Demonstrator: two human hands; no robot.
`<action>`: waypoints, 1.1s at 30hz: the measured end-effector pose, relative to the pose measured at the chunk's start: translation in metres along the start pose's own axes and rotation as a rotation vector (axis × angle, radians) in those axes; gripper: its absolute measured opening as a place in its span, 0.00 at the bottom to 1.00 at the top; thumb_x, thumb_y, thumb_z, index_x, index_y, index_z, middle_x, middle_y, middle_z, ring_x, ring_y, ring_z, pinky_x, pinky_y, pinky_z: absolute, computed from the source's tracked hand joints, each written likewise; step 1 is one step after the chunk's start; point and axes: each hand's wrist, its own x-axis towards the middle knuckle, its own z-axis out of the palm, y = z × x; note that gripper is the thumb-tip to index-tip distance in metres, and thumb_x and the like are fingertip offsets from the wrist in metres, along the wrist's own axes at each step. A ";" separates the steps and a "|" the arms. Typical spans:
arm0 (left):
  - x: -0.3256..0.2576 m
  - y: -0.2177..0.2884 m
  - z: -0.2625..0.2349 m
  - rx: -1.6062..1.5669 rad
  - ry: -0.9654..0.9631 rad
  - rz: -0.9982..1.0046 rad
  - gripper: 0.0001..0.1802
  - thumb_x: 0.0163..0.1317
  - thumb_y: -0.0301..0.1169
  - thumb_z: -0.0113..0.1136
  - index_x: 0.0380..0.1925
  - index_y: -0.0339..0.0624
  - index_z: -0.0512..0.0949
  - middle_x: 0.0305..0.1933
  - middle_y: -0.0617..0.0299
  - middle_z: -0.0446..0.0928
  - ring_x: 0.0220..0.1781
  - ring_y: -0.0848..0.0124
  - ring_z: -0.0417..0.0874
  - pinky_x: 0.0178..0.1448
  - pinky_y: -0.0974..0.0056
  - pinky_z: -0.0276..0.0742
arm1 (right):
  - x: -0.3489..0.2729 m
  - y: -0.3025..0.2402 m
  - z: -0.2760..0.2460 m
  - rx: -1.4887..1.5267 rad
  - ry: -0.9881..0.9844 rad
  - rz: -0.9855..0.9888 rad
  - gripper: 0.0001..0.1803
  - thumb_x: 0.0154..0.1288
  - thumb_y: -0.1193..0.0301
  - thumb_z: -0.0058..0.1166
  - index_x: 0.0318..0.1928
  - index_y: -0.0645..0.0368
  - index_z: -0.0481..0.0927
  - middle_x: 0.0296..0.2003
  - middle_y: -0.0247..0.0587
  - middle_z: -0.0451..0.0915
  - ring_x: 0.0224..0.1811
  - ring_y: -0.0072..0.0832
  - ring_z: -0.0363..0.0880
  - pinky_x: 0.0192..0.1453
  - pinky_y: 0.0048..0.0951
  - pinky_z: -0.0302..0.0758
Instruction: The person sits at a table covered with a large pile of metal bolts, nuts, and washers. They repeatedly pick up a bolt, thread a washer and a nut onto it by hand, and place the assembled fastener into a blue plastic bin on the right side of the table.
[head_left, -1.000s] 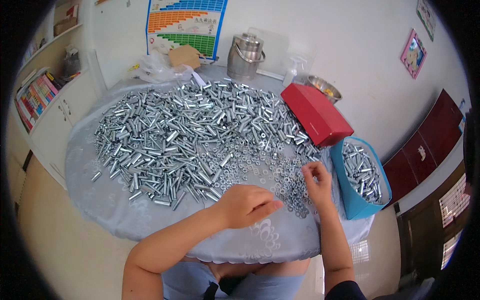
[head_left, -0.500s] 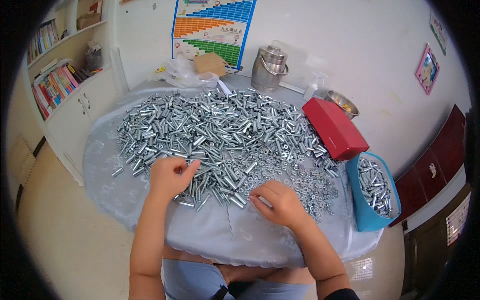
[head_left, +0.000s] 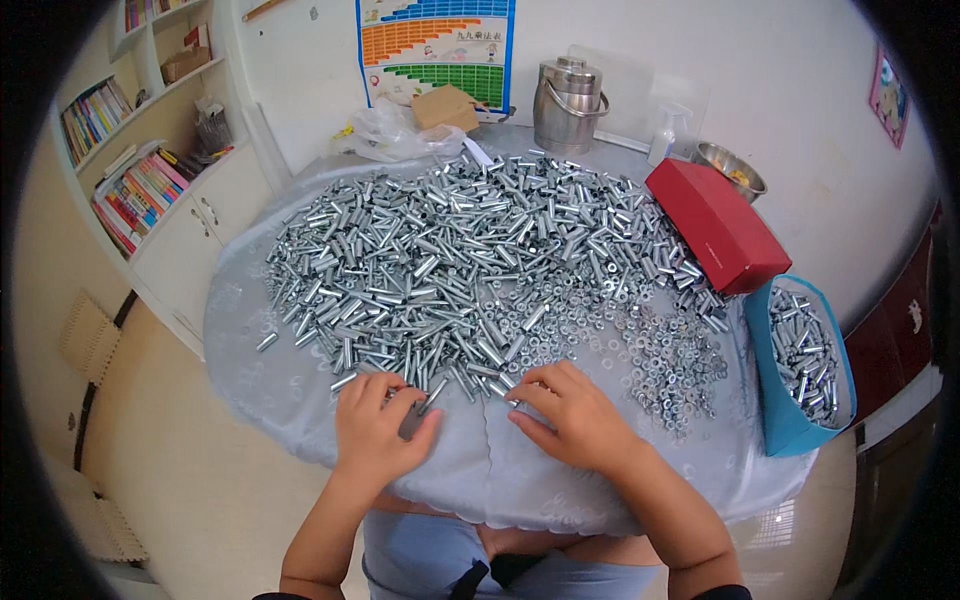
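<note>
Against metal tubes (head_left: 427,266), L hand (head_left: 380,430) rests approx. half-curled.

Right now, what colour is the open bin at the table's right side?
The bin is turquoise blue, seen best in the head view.

Bright, even light glints off metal tubes (head_left: 427,267); the fisheye edges bend, darken and perhaps blur.

Tubes (head_left: 427,266): glossy, smooth metal. To their right, rings (head_left: 675,375) of duller metal; beneath them, satiny cloth (head_left: 270,400); behind, a shiny steel pot (head_left: 566,118) and crinkled clear plastic bag (head_left: 385,135).
</note>
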 end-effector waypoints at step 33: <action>-0.011 0.002 -0.012 0.067 -0.351 0.030 0.07 0.53 0.30 0.57 0.32 0.43 0.75 0.37 0.57 0.74 0.40 0.57 0.76 0.42 0.57 0.72 | -0.006 -0.008 0.010 0.103 -0.054 -0.144 0.08 0.56 0.69 0.55 0.35 0.58 0.77 0.37 0.38 0.74 0.42 0.36 0.73 0.45 0.34 0.71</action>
